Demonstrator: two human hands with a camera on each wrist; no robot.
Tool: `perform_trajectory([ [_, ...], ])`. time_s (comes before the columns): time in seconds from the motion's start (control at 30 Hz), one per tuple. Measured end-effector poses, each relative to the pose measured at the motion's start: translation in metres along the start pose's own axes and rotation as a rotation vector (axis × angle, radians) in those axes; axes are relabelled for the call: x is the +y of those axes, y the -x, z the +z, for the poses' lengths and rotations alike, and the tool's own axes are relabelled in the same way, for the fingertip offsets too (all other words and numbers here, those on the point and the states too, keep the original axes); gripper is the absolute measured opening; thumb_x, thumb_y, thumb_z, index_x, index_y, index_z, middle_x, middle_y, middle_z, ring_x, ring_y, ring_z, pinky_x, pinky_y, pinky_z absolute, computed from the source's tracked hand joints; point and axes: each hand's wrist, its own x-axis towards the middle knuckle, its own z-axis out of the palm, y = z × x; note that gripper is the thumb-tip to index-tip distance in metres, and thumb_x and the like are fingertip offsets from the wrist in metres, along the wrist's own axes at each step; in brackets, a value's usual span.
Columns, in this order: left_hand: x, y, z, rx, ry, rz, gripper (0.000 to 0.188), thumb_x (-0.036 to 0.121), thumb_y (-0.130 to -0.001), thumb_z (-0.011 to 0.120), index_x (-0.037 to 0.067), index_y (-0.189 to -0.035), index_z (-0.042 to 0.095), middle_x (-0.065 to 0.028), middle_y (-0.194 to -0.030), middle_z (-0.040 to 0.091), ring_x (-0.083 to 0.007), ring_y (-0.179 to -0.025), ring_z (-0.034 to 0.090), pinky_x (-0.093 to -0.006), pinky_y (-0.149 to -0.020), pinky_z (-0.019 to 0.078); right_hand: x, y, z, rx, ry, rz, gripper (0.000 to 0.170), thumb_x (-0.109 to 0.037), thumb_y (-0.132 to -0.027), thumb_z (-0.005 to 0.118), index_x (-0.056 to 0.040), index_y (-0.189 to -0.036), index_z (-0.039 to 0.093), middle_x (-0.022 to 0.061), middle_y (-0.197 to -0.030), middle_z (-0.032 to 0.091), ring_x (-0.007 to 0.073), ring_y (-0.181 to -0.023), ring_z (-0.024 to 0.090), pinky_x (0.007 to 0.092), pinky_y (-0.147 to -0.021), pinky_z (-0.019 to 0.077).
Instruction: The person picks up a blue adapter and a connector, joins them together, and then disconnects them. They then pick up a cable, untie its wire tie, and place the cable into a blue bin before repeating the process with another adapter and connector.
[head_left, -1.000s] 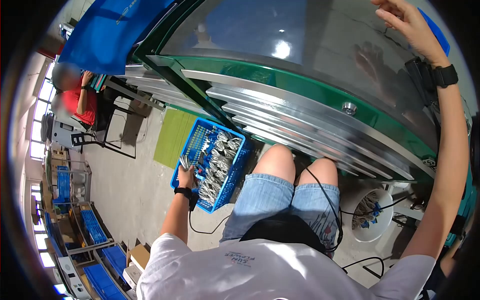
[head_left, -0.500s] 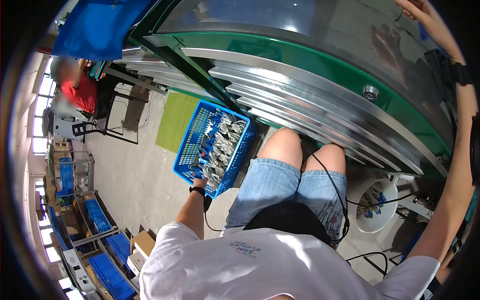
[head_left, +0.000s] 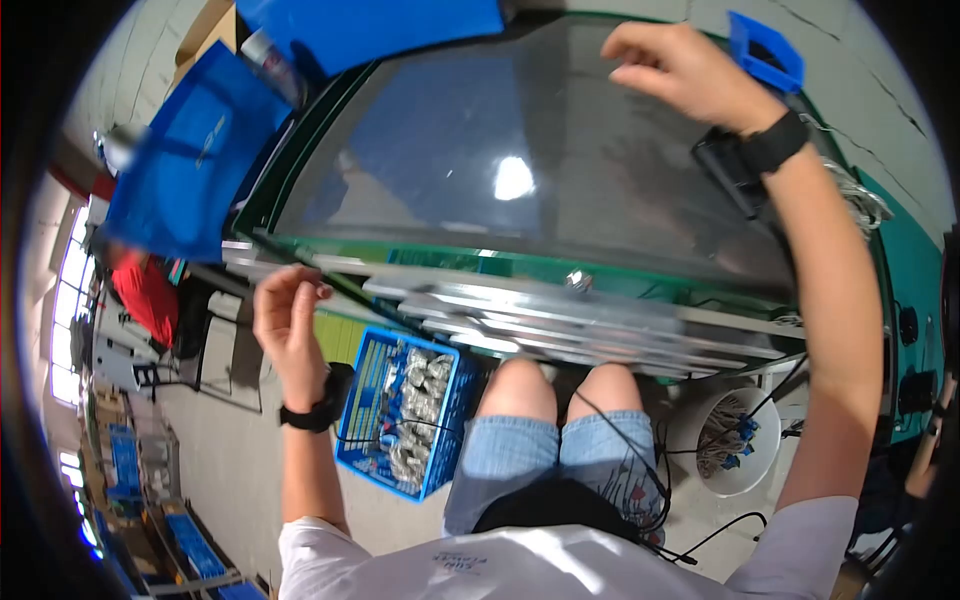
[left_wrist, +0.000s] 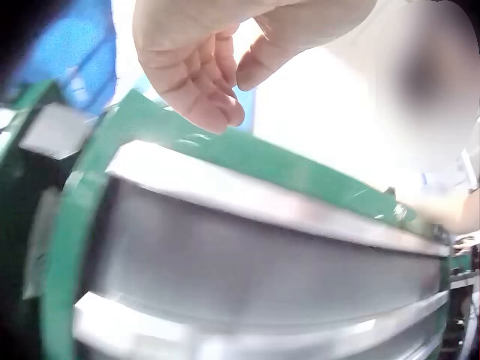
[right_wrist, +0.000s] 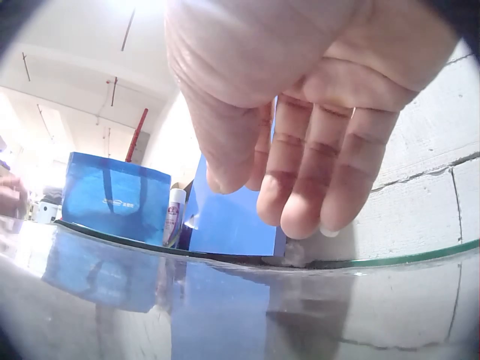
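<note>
My left hand (head_left: pixel 288 320) is raised beside the bench's near left corner, its fingers loosely bent with nothing between them. In the left wrist view, the thumb and fingertips (left_wrist: pixel 214 112) hang over the green bench frame (left_wrist: pixel 285 166). Below this hand, a blue plastic basket (head_left: pixel 452 432) on the floor contains several coiled grey cables (head_left: pixel 422 405) with blue connectors. Over the far right of the shiny bench top (head_left: pixel 430 170), my right hand (head_left: pixel 690 75) hovers with relaxed fingers and holds nothing. Its palm and fingers (right_wrist: pixel 300 187) show above the reflective surface in the right wrist view.
A white bucket (head_left: pixel 752 470) with cables stands right of my knees. Blue bins (head_left: pixel 205 150) and a spray can (head_left: pixel 270 65) sit at the bench's far left. A blue holder (head_left: pixel 765 55) lies by my right hand. A person in red (head_left: pixel 145 300) sits at left.
My left hand, first holding a cable bundle over the basket and then reaching inside it, has come up to the bench empty. My right hand has moved left over the bench top as the view shifted.
</note>
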Motion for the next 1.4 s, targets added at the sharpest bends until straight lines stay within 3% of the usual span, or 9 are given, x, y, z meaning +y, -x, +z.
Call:
perform_trajectory([
  [0.23,0.139,-0.101,0.138,-0.361,0.236,0.559,0.020,-0.001,-0.089,0.054,-0.004,-0.109,0.055,-0.0124,-0.098,0.063,-0.0151,-0.080,0.062,-0.0260,-0.074,0.0494,-0.002,0.003,-0.005,0.083,0.043,0.024,0.018,-0.012,-0.082,0.064,0.0003,-0.094,0.058,0.0136,-0.073,0.062,0.0259,-0.067,0.060,0.0342,-0.064,0.0474],
  [0.43,0.141,-0.149,0.229,-0.555,0.310,0.493,0.018,0.006,-0.091,0.057,-0.001,-0.107,0.057,-0.0090,-0.096,0.064,-0.0131,-0.081,0.062,-0.0264,-0.074,0.0508,0.003,0.006,-0.032,0.193,0.204,0.164,0.016,-0.013,-0.082,0.063,-0.0002,-0.091,0.060,0.0141,-0.075,0.065,0.0268,-0.071,0.063,0.0354,-0.065,0.0486],
  [0.47,0.132,-0.157,0.237,-0.576,0.311,0.457,0.018,0.007,-0.091,0.057,0.000,-0.107,0.057,-0.0083,-0.096,0.064,-0.0124,-0.081,0.062,-0.0261,-0.074,0.0512,0.007,0.006,-0.034,0.254,0.215,0.181,0.014,-0.017,-0.080,0.064,-0.0042,-0.087,0.064,0.0133,-0.080,0.067,0.0316,-0.078,0.064,0.0404,-0.071,0.0497],
  [0.73,0.052,-0.205,0.241,-0.549,0.145,0.082,0.019,0.010,-0.088,0.061,0.001,-0.105,0.057,-0.0057,-0.092,0.062,-0.0127,-0.078,0.060,-0.0267,-0.073,0.0515,0.020,0.011,-0.055,0.380,0.321,0.254,0.014,-0.015,-0.080,0.062,-0.0030,-0.084,0.065,0.0144,-0.080,0.067,0.0323,-0.078,0.064,0.0404,-0.068,0.0501],
  [0.87,0.035,-0.209,0.241,-0.576,0.162,0.045,0.019,0.010,-0.088,0.059,0.001,-0.104,0.055,-0.0044,-0.089,0.061,-0.0122,-0.075,0.059,-0.0268,-0.070,0.0510,0.011,0.012,-0.071,0.448,0.337,0.274,0.015,-0.016,-0.080,0.062,-0.0023,-0.086,0.065,0.0137,-0.078,0.067,0.0291,-0.073,0.064,0.0377,-0.066,0.0500],
  [1.03,0.040,-0.202,0.244,-0.625,0.133,0.026,0.019,0.008,-0.089,0.057,0.000,-0.106,0.054,-0.0032,-0.085,0.059,-0.0118,-0.074,0.059,-0.0264,-0.068,0.0510,-0.006,0.017,-0.103,0.571,0.037,0.210,0.017,-0.015,-0.083,0.061,-0.0001,-0.090,0.064,0.0086,-0.071,0.066,0.0147,-0.067,0.061,0.0289,-0.062,0.0477],
  [1.1,0.038,-0.203,0.243,-0.616,0.162,0.040,0.021,0.007,-0.088,0.057,0.000,-0.108,0.053,-0.0034,-0.085,0.059,-0.0118,-0.074,0.059,-0.0262,-0.068,0.0507,-0.020,0.030,-0.114,0.529,0.082,0.215,0.016,-0.015,-0.083,0.061,0.0006,-0.089,0.063,0.0064,-0.072,0.065,0.0109,-0.066,0.058,0.0280,-0.061,0.0465],
  [1.3,0.044,-0.198,0.244,-0.634,0.148,0.089,0.022,0.006,-0.088,0.056,0.000,-0.109,0.050,-0.0026,-0.085,0.058,-0.0105,-0.072,0.057,-0.0249,-0.065,0.0493,-0.013,0.100,-0.128,-0.094,0.555,0.636,0.025,-0.018,-0.082,0.066,0.0027,-0.096,0.060,0.0106,-0.079,0.065,0.0217,-0.072,0.062,0.0333,-0.066,0.0481],
  [1.4,0.045,-0.195,0.246,-0.676,0.178,0.083,0.021,0.004,-0.088,0.057,-0.002,-0.106,0.050,-0.0048,-0.083,0.056,-0.0102,-0.068,0.057,-0.0249,-0.061,0.0491,-0.016,0.132,-0.126,-0.220,0.327,0.732,0.036,-0.022,-0.078,0.072,0.0015,-0.102,0.061,0.0137,-0.084,0.067,0.0253,-0.078,0.064,0.0343,-0.073,0.0502],
])
